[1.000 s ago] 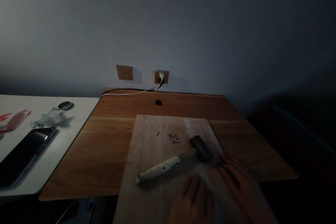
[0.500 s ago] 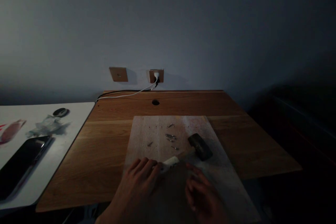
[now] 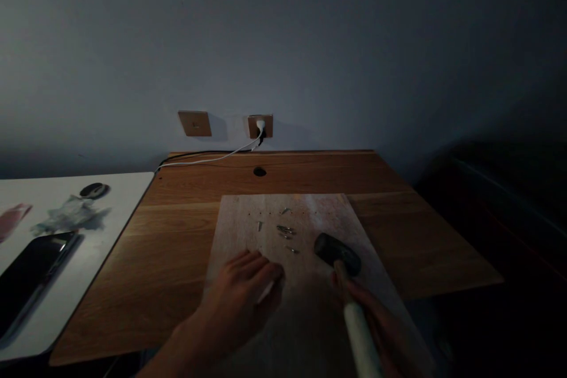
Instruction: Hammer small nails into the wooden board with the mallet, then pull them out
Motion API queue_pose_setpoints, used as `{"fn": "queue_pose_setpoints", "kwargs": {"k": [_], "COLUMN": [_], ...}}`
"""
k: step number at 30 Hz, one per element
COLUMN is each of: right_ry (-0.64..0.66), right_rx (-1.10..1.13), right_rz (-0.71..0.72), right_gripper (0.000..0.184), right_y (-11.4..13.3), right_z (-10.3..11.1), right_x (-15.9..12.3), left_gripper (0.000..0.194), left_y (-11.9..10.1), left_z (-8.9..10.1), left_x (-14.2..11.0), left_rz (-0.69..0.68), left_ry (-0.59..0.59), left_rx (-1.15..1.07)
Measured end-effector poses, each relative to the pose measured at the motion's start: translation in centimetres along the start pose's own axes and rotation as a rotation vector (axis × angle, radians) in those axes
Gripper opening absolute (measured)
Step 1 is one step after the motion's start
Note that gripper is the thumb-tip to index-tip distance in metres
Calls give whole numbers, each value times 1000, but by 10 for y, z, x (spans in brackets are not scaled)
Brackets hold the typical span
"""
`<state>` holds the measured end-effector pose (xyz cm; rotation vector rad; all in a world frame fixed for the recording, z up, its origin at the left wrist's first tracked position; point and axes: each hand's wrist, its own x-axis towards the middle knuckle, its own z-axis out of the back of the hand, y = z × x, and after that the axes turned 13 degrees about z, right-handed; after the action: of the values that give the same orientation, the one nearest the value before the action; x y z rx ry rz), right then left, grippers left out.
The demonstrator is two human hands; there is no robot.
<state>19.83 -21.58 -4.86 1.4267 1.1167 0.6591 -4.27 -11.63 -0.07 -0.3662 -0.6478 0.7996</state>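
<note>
Dim wall (image 3: 310, 41) and wooden desk (image 3: 150, 260) before us: hammer (image 3: 355, 319) in our grip, fasteners (image 3: 286, 229) loose on the board (image 3: 233, 239).
Our right hand (image 3: 386, 326) has its fingers curled round the hammer close to its head; our left hand (image 3: 241, 284) is bent inward over the board, and we cannot tell whether its fingers pinch anything. Just beyond, the fasteners lie scattered, none that we can call fixed. Past them runs a row of dark dots (image 3: 270, 213), holes or sunk heads, we cannot say. We judge the work little advanced. Well off to our left, a phone (image 3: 33, 263) lies on a white table (image 3: 121, 204).
</note>
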Motion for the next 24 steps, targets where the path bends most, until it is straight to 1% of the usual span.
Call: {"fn": "queue_pose_setpoints", "kwargs": {"k": [3,6,8,10,12,13,15,16,19,21,22,24], "right_ry": [-21,42,48,11,-19,-13,8,19,75,123,144,165], "right_rx": [97,154,171,174,139,97,-56,-181,-664,-899,-966,-1050], "right_rz": [-108,-118,-139,-162,-173,-168,-116,-70,151,262,275,248], "right_gripper": [29,31,29,26,23,22,25,28,36,46,53,64], "right_y": [13,32,45,54,60,61,63,63,62,63,63,64], "right_z": [10,17,18,19,22,24,32,37,53,60,63,65], "right_x": [7,17,23,30,37,42,50,53,56,55,55,53], "left_gripper": [15,15,16,18,20,21,24,26,33,34,31,24], "left_y": [21,40,51,60,67,70,72,72,67,63,60,55], "left_z": [2,-3,-7,-13,-20,-23,-32,-35,-44,-47,-49,-54], "left_x": [33,69,92,114,130,137,145,147,151,152,153,157], "left_rz": [85,165,217,257,273,268,234,208,108,44,19,-15], "left_ry": [71,158,227,302,376,406,453,466,481,487,494,494], "left_rx": [150,262,285,272,268,278,305,316,330,341,345,332]}}
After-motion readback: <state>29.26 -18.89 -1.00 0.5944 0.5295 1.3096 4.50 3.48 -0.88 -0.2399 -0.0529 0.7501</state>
